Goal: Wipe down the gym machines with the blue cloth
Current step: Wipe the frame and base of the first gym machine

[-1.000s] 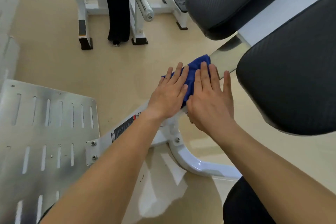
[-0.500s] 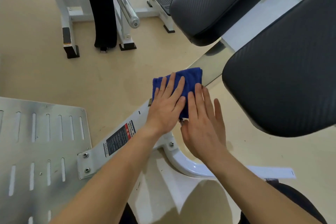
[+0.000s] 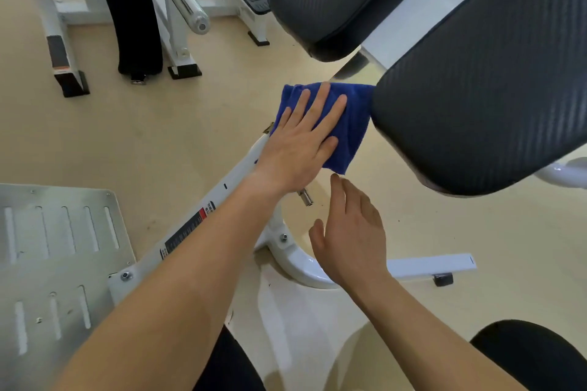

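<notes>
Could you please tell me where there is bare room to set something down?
Bare floor between the white beam and the far machine, and between the curved leg and the black pad. Crowded at the blue cloth, left hand and right hand.

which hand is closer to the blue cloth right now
Left. The left hand lies flat on the blue cloth, fingers spread across it. The right hand is open below the cloth's lower corner, its fingertips just short of it.

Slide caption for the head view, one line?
Left hand presses the blue cloth flat on the machine's white frame; right hand hovers just below it.
</notes>
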The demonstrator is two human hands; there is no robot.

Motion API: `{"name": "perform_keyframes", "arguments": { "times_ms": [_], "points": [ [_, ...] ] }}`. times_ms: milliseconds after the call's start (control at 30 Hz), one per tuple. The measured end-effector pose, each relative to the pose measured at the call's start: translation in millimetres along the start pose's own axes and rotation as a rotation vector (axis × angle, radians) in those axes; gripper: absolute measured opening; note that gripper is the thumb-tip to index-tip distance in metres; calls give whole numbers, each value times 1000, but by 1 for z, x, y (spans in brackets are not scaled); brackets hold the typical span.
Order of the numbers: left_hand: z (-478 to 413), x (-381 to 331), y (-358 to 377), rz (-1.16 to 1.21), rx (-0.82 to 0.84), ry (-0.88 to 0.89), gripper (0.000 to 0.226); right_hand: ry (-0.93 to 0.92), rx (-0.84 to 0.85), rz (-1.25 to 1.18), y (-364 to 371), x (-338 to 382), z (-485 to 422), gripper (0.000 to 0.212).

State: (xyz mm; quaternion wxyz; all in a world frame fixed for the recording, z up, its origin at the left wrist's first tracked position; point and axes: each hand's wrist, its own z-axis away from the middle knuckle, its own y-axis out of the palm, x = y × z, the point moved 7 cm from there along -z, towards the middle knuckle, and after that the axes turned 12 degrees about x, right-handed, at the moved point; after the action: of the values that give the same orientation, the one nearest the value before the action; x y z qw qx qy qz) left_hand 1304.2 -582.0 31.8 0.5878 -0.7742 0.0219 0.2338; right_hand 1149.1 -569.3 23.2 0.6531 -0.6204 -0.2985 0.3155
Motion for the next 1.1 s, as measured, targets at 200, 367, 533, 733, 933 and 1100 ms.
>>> {"name": "perform_keyframes", "arguments": {
  "times_ms": [200, 367, 533, 733, 933, 1100],
  "points": [
    [-11, -7, -14, -44, 46, 7, 58, -9, 2, 35, -15, 2, 12, 67],
    [-34, -20, -30, -52, 20, 67, 57, 38, -4, 71, -22, -14, 7, 59],
    [9, 0, -6, -115, 90, 4, 60, 2, -10, 46, -21, -1, 11, 56],
    [-22, -16, -28, -71, 38, 32, 59, -16, -55, 47, -25, -7, 10, 57],
    [39, 5, 0, -86, 69, -27, 57, -56, -18, -127, -9, -3, 10, 65],
    [71, 10, -3, 63, -36, -93, 50, -76, -96, -486, -5, 12, 0, 71]
  ]
}}
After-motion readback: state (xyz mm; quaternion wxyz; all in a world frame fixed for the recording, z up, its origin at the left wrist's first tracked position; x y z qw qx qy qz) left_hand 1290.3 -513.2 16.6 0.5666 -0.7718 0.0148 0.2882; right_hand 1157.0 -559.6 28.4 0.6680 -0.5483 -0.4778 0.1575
